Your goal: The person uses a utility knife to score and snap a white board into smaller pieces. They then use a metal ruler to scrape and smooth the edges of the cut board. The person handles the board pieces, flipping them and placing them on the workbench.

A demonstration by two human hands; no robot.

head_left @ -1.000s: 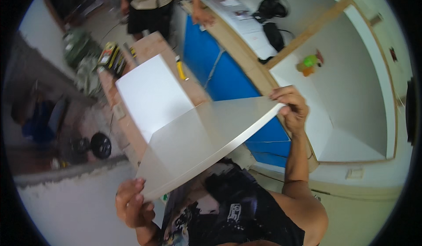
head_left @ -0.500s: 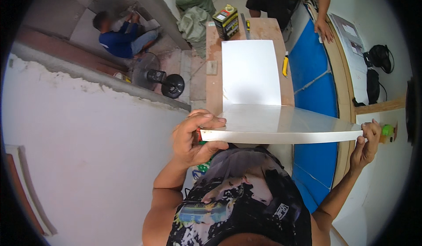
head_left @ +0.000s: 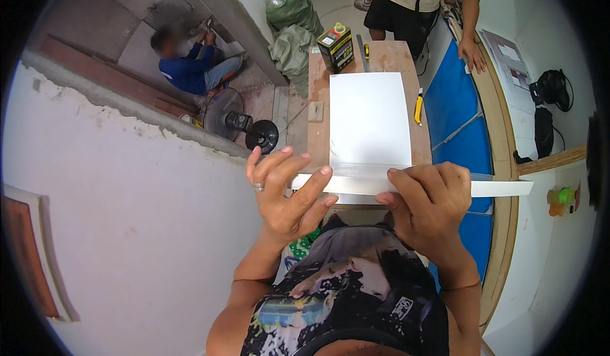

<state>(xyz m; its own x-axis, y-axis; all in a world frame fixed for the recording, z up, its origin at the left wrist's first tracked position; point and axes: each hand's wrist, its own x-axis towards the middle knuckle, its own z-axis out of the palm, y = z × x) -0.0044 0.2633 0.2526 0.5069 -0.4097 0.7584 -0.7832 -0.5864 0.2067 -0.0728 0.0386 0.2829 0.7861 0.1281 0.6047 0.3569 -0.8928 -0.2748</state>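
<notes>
A long white panel (head_left: 360,185) is held level in front of me, its narrow edge toward me. My left hand (head_left: 286,191) pinches the edge near its left end between thumb and index finger, the other fingers raised. Around the middle of that edge, my right hand (head_left: 432,200) is closed with thumb below and fingers on top. Past the panel, a white sheet (head_left: 370,117) lies flat on the wooden workbench (head_left: 318,143). To its right rests a yellow utility knife (head_left: 419,107). The panel's broad face is mostly hidden.
A black rectangular can (head_left: 337,49) and a second yellow-handled tool (head_left: 366,52) are at the bench's far end. Green sacks (head_left: 292,9), a black fan (head_left: 260,136) and a crouching person (head_left: 184,63) are at left. Another person (head_left: 419,3) stands beyond. A blue panel (head_left: 460,114) lies right.
My right hand has left the panel's right end and now grips near its middle. The panel has tilted, hiding its broad face. My left hand's upper fingers have lifted.
</notes>
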